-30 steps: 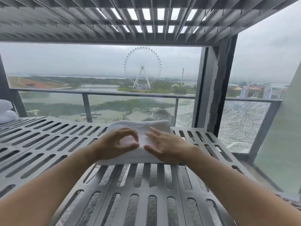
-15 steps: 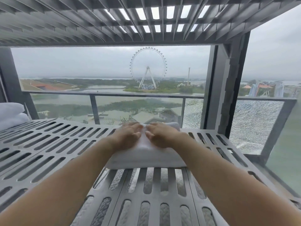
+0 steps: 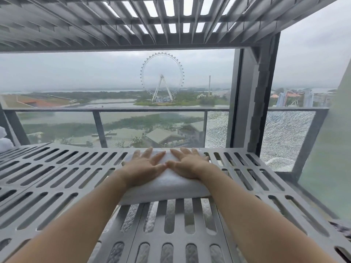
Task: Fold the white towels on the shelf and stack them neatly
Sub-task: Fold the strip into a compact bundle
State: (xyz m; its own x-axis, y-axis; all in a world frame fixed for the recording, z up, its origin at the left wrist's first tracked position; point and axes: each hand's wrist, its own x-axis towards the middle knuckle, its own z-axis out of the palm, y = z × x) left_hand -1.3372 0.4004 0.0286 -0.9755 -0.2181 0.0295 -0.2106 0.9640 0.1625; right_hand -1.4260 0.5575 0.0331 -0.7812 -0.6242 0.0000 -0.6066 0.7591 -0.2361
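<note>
A folded white towel (image 3: 167, 188) lies on the grey slotted shelf (image 3: 57, 177), near its far right part. Both my hands rest flat on top of it, side by side, fingers spread and pointing away from me. My left hand (image 3: 146, 166) covers the towel's left half and my right hand (image 3: 188, 164) its right half, thumbs almost touching. Neither hand grips the cloth. More white towels (image 3: 4, 141) sit at the shelf's far left edge, mostly cut off.
A second slotted shelf (image 3: 152, 19) hangs close overhead. White fabric shows through the slots below. A dark upright post (image 3: 252, 103) stands at the back right, with a glass railing behind and a cracked pane to the right.
My hands went from pinching the towel's far edge to lying flat and spread on its top. The towel looks thicker and narrower than a second ago.
</note>
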